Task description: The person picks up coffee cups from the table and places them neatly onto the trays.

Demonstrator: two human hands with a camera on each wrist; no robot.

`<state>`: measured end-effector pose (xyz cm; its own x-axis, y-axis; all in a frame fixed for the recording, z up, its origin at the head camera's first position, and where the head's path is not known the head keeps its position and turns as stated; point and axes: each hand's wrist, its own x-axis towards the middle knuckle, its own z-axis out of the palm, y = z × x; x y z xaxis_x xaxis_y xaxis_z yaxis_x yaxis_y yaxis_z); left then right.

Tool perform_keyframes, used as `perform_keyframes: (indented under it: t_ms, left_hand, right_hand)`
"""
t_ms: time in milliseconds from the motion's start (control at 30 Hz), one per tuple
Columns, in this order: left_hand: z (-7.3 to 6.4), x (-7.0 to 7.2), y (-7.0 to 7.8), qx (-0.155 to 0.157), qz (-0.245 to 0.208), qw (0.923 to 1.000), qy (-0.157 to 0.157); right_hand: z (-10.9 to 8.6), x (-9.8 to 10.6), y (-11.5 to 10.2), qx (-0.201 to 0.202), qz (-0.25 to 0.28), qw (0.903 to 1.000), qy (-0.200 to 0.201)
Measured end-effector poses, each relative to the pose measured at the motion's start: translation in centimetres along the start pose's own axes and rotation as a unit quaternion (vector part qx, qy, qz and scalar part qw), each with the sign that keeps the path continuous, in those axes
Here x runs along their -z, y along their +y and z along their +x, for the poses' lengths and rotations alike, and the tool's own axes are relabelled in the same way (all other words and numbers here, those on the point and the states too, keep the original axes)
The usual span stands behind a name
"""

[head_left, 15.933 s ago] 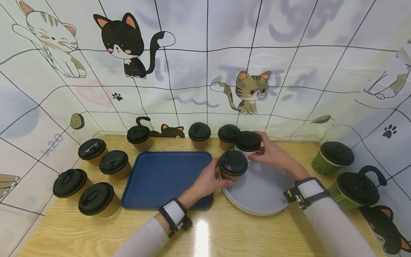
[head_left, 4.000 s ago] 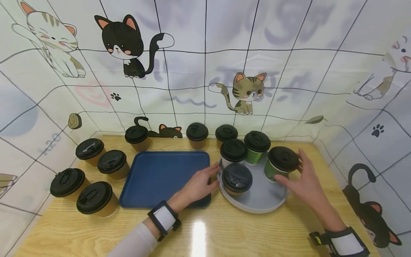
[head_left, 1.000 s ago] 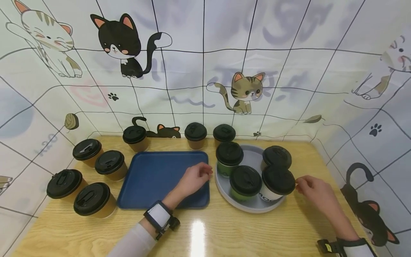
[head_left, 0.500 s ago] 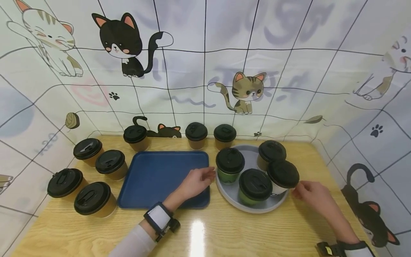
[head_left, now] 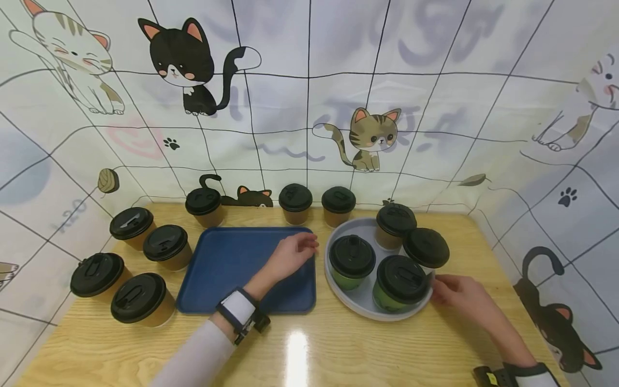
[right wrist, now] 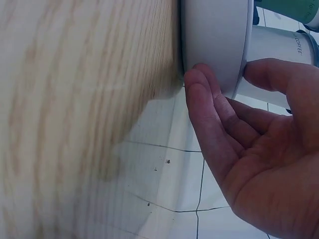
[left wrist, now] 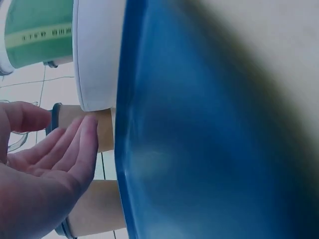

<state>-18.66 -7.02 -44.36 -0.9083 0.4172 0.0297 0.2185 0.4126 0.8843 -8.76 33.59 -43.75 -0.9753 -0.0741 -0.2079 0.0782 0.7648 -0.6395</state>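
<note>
A round grey turntable (head_left: pixel 360 307) carries two green paper cups (head_left: pixel 349 274) (head_left: pixel 394 301), a white cup (right wrist: pixel 269 45) and a brown cup (head_left: pixel 387 236), all upright with black lids. My right hand (head_left: pixel 466 295) pinches the turntable's rim at its right side; in the right wrist view the thumb lies on the upper edge and the fingertips press the outer side. My left hand (head_left: pixel 290 255) hovers over the right part of the blue rectangular tray (head_left: pixel 232 269), fingers loosely bent and holding nothing, near the turntable's left edge.
Several lidded brown cups stand left of the blue tray, among them a front cup (head_left: pixel 155 309). More brown cups line the back, including one (head_left: pixel 296 215) behind the blue tray and one (head_left: pixel 337 216) behind the turntable. A cat-print cloth (head_left: pixel 280 107) hangs behind the wooden table (head_left: pixel 348 355).
The turntable has turned counterclockwise seen from above, carrying its cups round. My right hand has moved slightly left onto the rim, and my left hand has drawn back a little.
</note>
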Motion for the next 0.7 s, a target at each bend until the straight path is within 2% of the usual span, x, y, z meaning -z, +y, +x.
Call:
perform_keyframes:
  t_ms: [67, 267, 500, 700]
  left_hand:
    - [1.3, 0.0, 0.0, 0.005, -0.001, 0.9999, 0.015]
    - [4.8, -0.5, 0.1, 0.031, -0.041, 0.9972, 0.055]
    - [7.6, -1.9, 0.0, 0.085, -0.069, 0.9920, 0.063]
    - [9.6, -2.9, 0.0, 0.102, -0.061, 0.9903, 0.073]
  right_hand:
    - [0.1, 0.0, 0.0, -0.005, 0.000, 1.0000, 0.000]
    - [0.2, -0.1, 0.0, -0.013, -0.003, 0.9999, 0.000]
    - [0.3, -0.2, 0.2, -0.031, -0.002, 0.9995, -0.010]
    - [0.4, -0.1, 0.2, -0.038, 0.005, 0.9992, -0.013]
